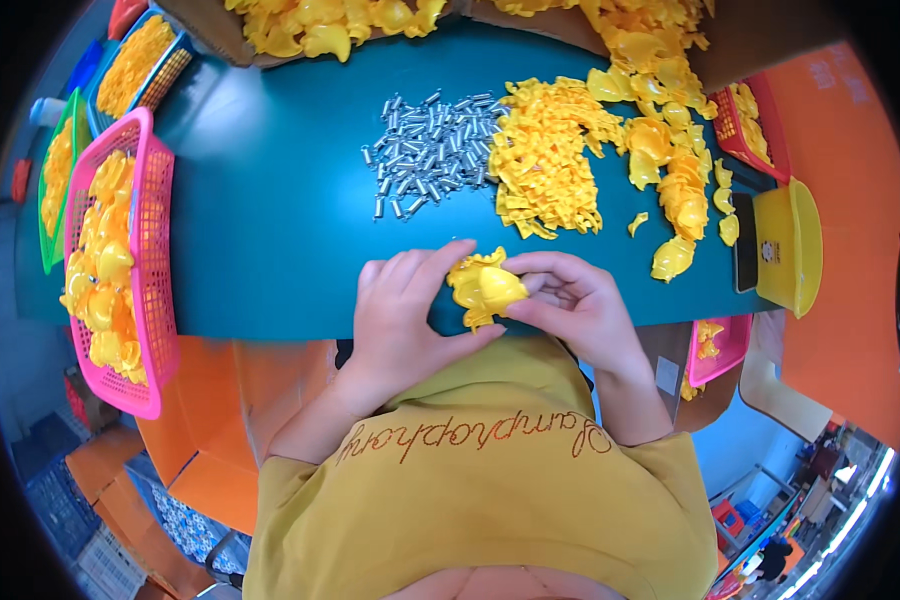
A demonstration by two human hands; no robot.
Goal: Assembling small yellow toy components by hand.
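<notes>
Close to the table's front edge, a glossy yellow plastic shell piece [483, 289] with a scalloped rim is held between both hands. My left hand [402, 312] pinches its left side, thumb below and index finger above. On the other side, my right hand [582, 308] grips the rounded part between thumb and fingers. Whether it is one part or two fitted together I cannot tell. Beyond the hands lies a pile of small silver metal cylinders [432, 152]. Touching it is a heap of small yellow plastic parts [548, 160]. Larger curved yellow shells [682, 195] trail down farther right.
A pink basket [156, 270] of yellow pieces stands at the left edge of the green table [270, 220]. Blue and green baskets [54, 240] sit behind it. Right: a red basket [728, 128] and a yellow bin [798, 245]. Cardboard boxes [220, 35] with shells line the back.
</notes>
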